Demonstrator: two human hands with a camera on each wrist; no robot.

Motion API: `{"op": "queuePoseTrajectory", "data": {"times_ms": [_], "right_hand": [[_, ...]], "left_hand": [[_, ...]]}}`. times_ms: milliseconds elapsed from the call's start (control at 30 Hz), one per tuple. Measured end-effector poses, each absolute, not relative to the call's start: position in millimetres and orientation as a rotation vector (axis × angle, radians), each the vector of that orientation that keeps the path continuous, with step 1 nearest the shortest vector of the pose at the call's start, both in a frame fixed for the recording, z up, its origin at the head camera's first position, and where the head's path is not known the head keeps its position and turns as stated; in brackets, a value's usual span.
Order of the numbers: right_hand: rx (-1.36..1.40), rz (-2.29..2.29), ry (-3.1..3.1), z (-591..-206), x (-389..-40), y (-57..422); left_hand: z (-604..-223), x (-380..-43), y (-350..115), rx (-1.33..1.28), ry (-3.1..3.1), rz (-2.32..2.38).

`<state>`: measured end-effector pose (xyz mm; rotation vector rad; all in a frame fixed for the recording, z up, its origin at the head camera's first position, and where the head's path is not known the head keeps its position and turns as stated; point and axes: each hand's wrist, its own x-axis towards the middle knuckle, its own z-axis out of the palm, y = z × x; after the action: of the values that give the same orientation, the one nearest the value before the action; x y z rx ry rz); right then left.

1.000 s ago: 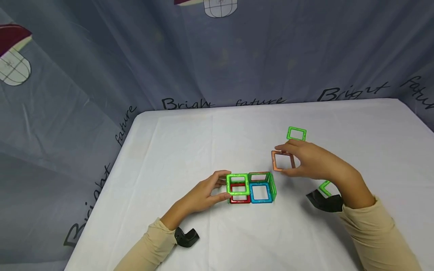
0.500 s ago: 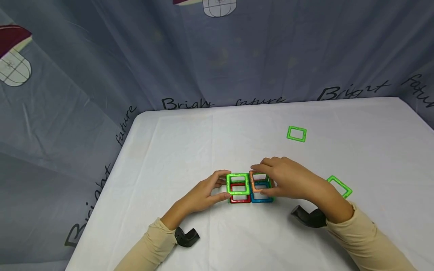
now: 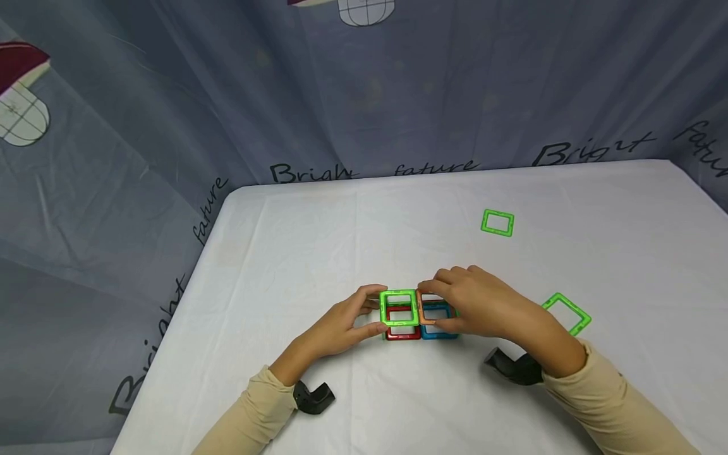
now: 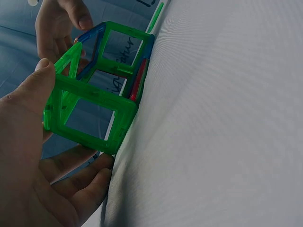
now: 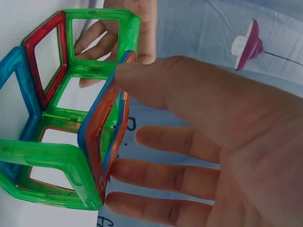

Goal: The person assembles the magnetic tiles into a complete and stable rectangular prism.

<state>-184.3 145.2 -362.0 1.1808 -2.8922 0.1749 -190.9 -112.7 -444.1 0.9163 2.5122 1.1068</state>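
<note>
A two-cell structure of magnetic tiles stands at the middle front of the table in the head view. A red tile (image 3: 402, 337) and a blue tile (image 3: 439, 336) form part of it. My left hand (image 3: 344, 323) grips its left end, thumb and fingers at the edges around the top green tile (image 3: 416, 309). Over the right cell, my right hand (image 3: 491, 306) pinches an orange tile (image 3: 420, 311) flat, beside the green one. In the right wrist view, the thumb is on one edge of the orange tile (image 5: 98, 135) and fingertips are at another. The right hand hides part of this cell.
One loose green tile (image 3: 484, 221) lies farther back on the white tablecloth (image 3: 307, 240). Another loose green tile (image 3: 581, 325) lies by the right forearm, which partly covers it. Black wrist mounts (image 3: 314, 399) sit under both wrists. A grey printed curtain (image 3: 398, 95) hangs behind.
My right hand has brought the orange tile leftward and toward me, onto the top of the right cell. Over the last half second it shifts only slightly. The left hand keeps its place.
</note>
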Motion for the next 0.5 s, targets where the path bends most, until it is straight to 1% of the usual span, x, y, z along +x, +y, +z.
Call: {"op": "queuePoseTrajectory", "data": {"times_ms": [200, 500], "right_hand": [[1.166, 0.153, -2.907, -363.7, -183.6, 143.6], [1.216, 0.092, -2.863, -367.0, -182.3, 136.6]], "left_hand": [[-443.1, -191.1, -112.5, 0.911, 2.506, 1.098], [-443.9, -191.3, -112.8, 0.919, 2.515, 1.091]]}}
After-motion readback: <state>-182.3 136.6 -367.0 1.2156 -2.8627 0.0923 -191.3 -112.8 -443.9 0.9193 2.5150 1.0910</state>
